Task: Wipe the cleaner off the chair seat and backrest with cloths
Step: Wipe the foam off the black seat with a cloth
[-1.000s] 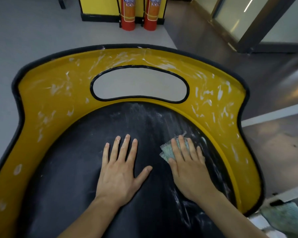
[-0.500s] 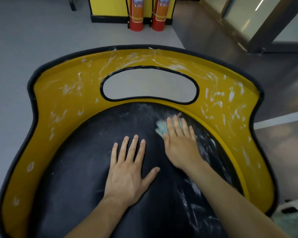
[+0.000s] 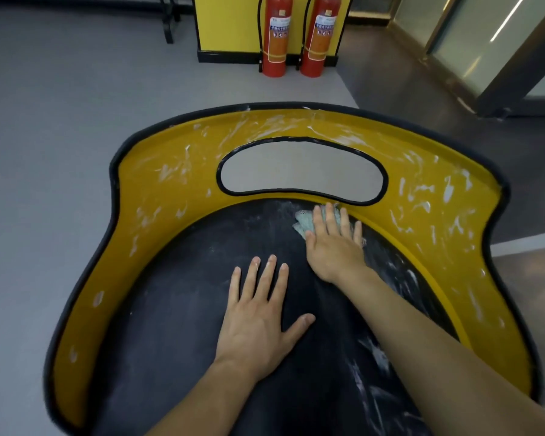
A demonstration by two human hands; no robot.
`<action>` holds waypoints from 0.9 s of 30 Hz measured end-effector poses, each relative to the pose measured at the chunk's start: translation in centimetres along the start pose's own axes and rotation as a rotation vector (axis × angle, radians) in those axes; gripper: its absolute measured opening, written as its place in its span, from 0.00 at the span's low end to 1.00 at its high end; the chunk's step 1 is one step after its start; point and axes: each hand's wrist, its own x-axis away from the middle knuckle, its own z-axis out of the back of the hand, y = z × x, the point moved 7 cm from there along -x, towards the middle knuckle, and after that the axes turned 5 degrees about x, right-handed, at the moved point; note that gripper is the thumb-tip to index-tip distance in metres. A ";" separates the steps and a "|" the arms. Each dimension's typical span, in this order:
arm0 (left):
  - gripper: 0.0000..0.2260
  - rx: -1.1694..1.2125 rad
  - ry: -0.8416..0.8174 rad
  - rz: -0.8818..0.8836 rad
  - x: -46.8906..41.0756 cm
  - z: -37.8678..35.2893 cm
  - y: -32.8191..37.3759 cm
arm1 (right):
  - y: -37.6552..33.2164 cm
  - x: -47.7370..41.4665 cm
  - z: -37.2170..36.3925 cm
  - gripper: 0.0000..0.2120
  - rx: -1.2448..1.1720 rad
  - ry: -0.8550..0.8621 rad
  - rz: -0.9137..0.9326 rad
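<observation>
Chair seat (image 3: 170, 309): black, curved, seen from above. White cleaner residue (image 3: 368, 350) streaks its right side and lies as a faint haze near its rear edge; the left part looks largely dark and even.

Backrest (image 3: 158, 196): yellow with a black trim, wrapping round the rear and both sides of the seat. White smears cover most of it, heaviest along the top and on the right wing. An oval opening (image 3: 299, 168) sits at its centre.

Cloth (image 3: 301, 223): pale green, lying on the seat at its rear edge, right of centre, just below the opening and touching the join with the backrest. Only its fringes show.

Right hand (image 3: 334, 243): palm down on the cloth, fingers (image 3: 329, 215) straight and released, pressing it flat against the seat rather than grasping it.

Left hand (image 3: 258, 319): flat on the bare middle of the seat, fingers (image 3: 268, 275) spread and released, holding nothing. It is near the right hand but not touching it.

Surroundings: grey floor (image 3: 60, 121); two red fire extinguishers (image 3: 276, 36) stand upright side by side beyond the chair, against a yellow panel (image 3: 227, 23).
</observation>
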 end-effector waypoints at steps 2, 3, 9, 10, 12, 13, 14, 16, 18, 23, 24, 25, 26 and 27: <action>0.40 -0.007 0.007 -0.003 0.0 0.1 0.0 | -0.1 0.0 0.0 0.28 0.009 -0.008 0.020; 0.40 -0.006 0.009 0.000 0.0 0.2 0.0 | 0.1 0.9 0.0 0.28 0.012 -0.002 0.038; 0.40 -0.022 -0.021 -0.005 0.2 0.3 0.1 | 3.2 12.9 -3.1 0.29 0.044 0.028 0.068; 0.40 -0.030 -0.027 -0.003 0.2 0.4 0.1 | 3.8 15.5 -3.7 0.30 0.064 0.035 0.051; 0.40 -0.054 -0.043 -0.001 0.2 0.7 0.4 | 4.9 20.3 -5.0 0.30 0.092 0.016 0.002; 0.40 -0.066 -0.051 0.001 0.2 0.8 0.4 | 5.1 22.1 -5.4 0.30 0.099 0.006 -0.010; 0.40 -0.071 -0.058 0.003 0.2 0.9 0.5 | 5.1 23.4 -5.8 0.31 0.105 -0.010 -0.015; 0.41 -0.062 -0.056 0.010 0.3 1.1 0.6 | 5.2 24.2 -6.3 0.30 0.111 -0.029 -0.022; 0.41 -0.049 -0.046 0.016 0.7 1.0 1.0 | 5.2 23.1 -5.9 0.29 0.097 0.001 -0.021; 0.37 -0.050 -0.057 -0.049 2.6 -0.3 2.9 | 5.8 14.4 -3.0 0.29 0.016 0.004 -0.053; 0.37 -0.040 -0.046 -0.049 2.7 -0.3 3.0 | 5.8 12.3 -2.3 0.29 0.004 -0.020 -0.070; 0.36 -0.033 -0.037 -0.050 2.8 -0.3 3.0 | 5.8 10.6 -1.8 0.29 -0.009 -0.056 -0.084; 0.36 -0.029 -0.035 -0.053 2.9 -0.3 3.1 | 5.8 9.7 -1.6 0.29 -0.020 -0.085 -0.093; 0.36 -0.028 -0.038 -0.058 3.1 -0.3 3.1 | 5.6 9.5 -1.5 0.29 -0.031 -0.105 -0.093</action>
